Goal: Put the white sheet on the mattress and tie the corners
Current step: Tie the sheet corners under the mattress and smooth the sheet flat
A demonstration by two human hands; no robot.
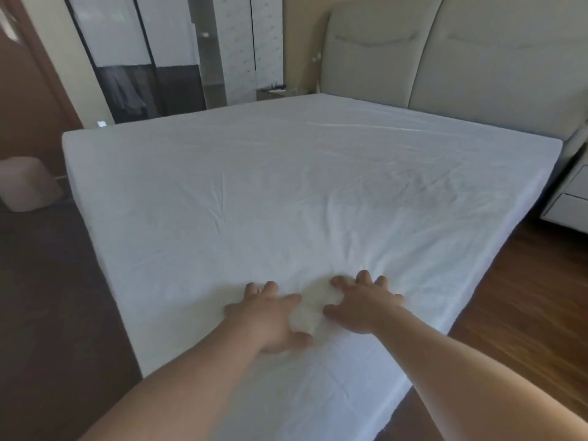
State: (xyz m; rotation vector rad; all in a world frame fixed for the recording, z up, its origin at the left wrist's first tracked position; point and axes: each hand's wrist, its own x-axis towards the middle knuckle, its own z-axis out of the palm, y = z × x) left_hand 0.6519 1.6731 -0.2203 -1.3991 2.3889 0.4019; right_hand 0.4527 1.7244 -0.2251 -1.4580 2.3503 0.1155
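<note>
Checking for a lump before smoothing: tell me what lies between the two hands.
In the head view, only a small bunched-up puff of sheet lies between the left hand and right hand. Both palms press flat on it; nothing else is there.

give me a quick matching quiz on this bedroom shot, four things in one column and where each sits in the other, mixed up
Things:
1. white sheet
2. headboard
3. left hand
4. stool

Places:
A. on the floor left of the bed
B. flat on the sheet, beside the right hand
C. upright at the far end of the bed
D. spread over the mattress top

Pairs: 1-D, 2-C, 3-B, 4-A
</note>
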